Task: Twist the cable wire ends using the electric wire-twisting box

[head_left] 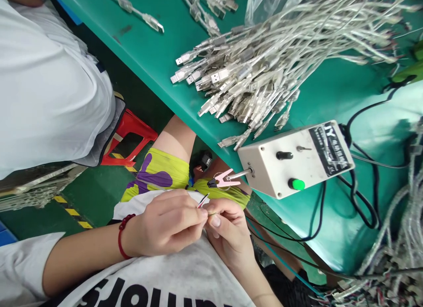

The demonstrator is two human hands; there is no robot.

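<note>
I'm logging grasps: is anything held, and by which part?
Yes: thin wires, near their ends, in the fingertips of the left hand, tips sticking out. The right hand pinches right beside them; what it grips is too small to tell.

The table [148, 56] is green, the stool [140, 131] red, the box [284, 161] off-white.

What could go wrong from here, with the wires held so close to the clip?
The thin wires, pinched by the left hand and right hand, could slip or fray, as only short ends show. The pink clip juts past the table edge near both hands, so it might snag them if turned. USB plugs by that edge could be knocked off.
</note>
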